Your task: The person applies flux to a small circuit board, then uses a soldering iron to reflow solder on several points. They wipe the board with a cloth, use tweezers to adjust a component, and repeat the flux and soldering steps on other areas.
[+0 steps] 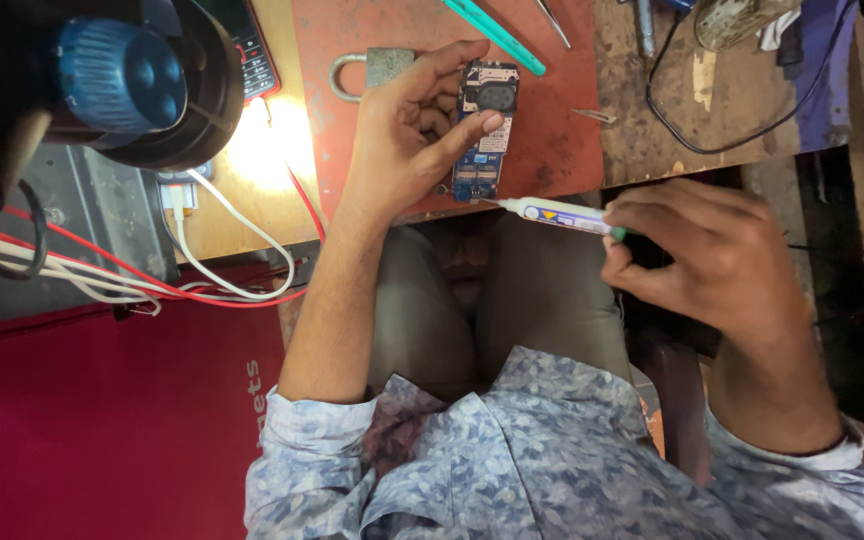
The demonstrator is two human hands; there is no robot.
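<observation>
Blue circuit board under left hand, syringe in right hand.

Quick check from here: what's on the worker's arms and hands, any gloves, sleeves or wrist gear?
No gloves: left hand and right hand are bare. Both arms wear a blue-grey shirt with a pale leaf print, sleeves rolled up, left sleeve near the elbow, right sleeve lower on the forearm. No watch or rings visible.

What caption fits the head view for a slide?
Left hand steadies a blue circuit board on a red mat; right hand holds a white syringe tube at its lower edge.
</observation>
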